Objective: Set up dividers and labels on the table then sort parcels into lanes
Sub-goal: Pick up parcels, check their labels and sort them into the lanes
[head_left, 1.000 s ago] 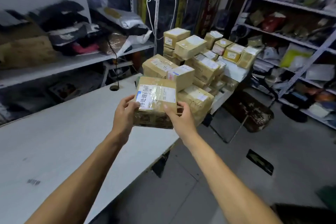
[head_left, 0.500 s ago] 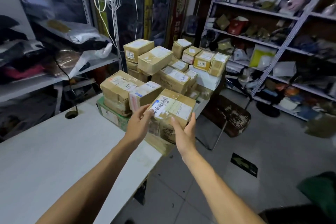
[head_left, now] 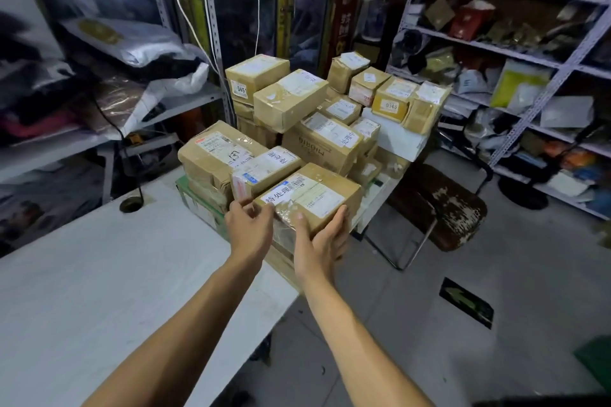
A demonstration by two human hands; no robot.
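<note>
Cardboard parcel (head_left: 307,200) with the big handwritten label was back down on the front of the stack (head_left: 297,116) at the table's (head_left: 82,274) far end; a second earlier I had it lifted up close to read. Left hand (head_left: 250,230) touched its near corner with fingers loosely curled, though I couldn't tell if it gripped anything. Right hand (head_left: 322,241) lay flat and straight against the near side. No dividers or lanes visible, so I'd guess sorting hadn't really begun.
</note>
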